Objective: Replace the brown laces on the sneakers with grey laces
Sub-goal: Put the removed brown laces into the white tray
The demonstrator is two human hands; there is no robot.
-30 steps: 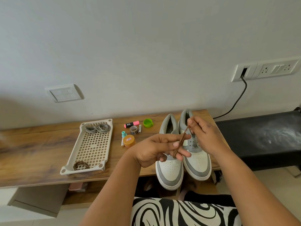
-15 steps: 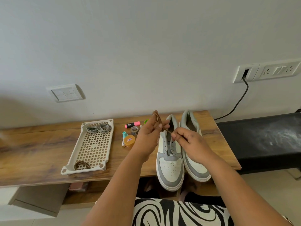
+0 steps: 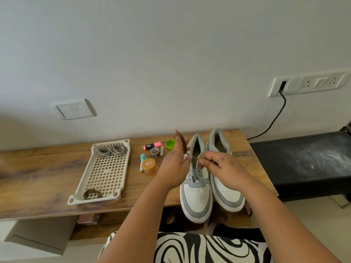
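R hand [image 3: 218, 164] hides R sneaker [image 3: 228, 194] eyelets | jar [image 3: 149, 165] label unreadable

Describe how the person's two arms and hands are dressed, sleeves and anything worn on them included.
Both forearms are bare up to the frame's lower edge: no sleeves, watch or bracelets show. The left hand and right hand wear no gloves, and no rings are visible. Nails are short and look unpainted. Below the arms lies a black-and-white swirl-patterned garment.

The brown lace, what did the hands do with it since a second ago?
The left hand rose and wound the brown lace around its fingers; the right hand dropped, feeding the end. Both kept their grip. Sneakers and tray stayed put.
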